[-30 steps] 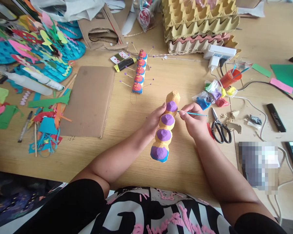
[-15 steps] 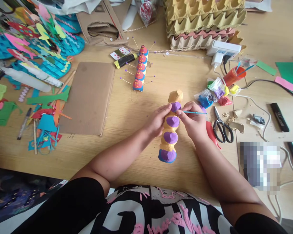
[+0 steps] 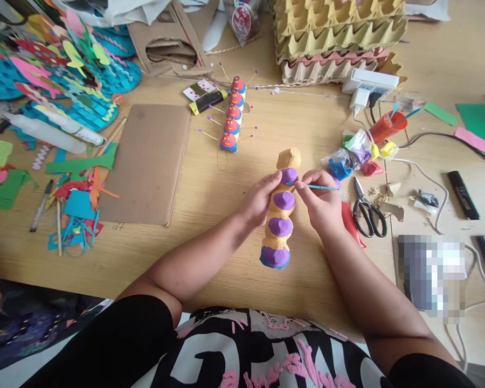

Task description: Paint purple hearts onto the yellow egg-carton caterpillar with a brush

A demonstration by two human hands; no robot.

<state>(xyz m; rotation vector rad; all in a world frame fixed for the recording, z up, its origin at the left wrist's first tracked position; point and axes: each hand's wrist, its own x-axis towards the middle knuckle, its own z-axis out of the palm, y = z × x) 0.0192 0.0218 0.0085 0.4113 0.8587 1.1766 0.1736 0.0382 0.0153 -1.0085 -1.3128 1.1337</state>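
Note:
A bumpy egg-carton strip [image 3: 278, 242], yellow-orange with purple clay on several bumps and blue at its near end, is held above the table. My left hand [image 3: 262, 198] grips its left side near the upper purple bump, thumb on top. My right hand [image 3: 318, 200] pinches a thin blue stick [image 3: 321, 187], whose left tip touches the right edge of that same bump. The farthest bump is yellow-orange without purple. Beyond it stands a finished-looking strip [image 3: 231, 126] of red and blue bumps with smiling faces and purple-tipped sticks.
Scissors [image 3: 369, 209], bagged clay [image 3: 341, 164] and a red cup [image 3: 388, 126] lie to the right. A cardboard sheet [image 3: 143, 161] and coloured scraps [image 3: 78, 205] are at left. Egg trays [image 3: 339, 43] and a power strip [image 3: 369, 81] stand at the back. Part of another person shows at lower left.
The egg-carton strip has shifted slightly left. The blue stick has moved a little left with my right fingers, its tip still at the upper purple bump.

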